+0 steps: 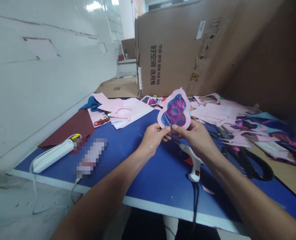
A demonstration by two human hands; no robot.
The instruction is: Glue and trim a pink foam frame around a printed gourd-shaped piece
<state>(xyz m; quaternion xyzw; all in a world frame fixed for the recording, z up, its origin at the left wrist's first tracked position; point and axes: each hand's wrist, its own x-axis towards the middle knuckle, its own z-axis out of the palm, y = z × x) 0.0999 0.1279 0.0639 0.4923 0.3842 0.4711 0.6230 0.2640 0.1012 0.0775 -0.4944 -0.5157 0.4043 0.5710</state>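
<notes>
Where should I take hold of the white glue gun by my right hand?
On the glue gun, take the white handle from the near side, above the black cord: the handle points toward you, the nozzle end away, under your right hand.

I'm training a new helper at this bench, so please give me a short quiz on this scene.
1. True or false: the left hand and the right hand both hold the pink mask-shaped cutout.
2. Multiple choice: what white tool lies on the blue table just below the right hand?
A) a stapler
B) a hot glue gun
C) a tape dispenser
3. Fill in the word: the black-handled tool to the right of that white tool is a pair of ____.

Key: 1 true; 2 B; 3 scissors.
</notes>
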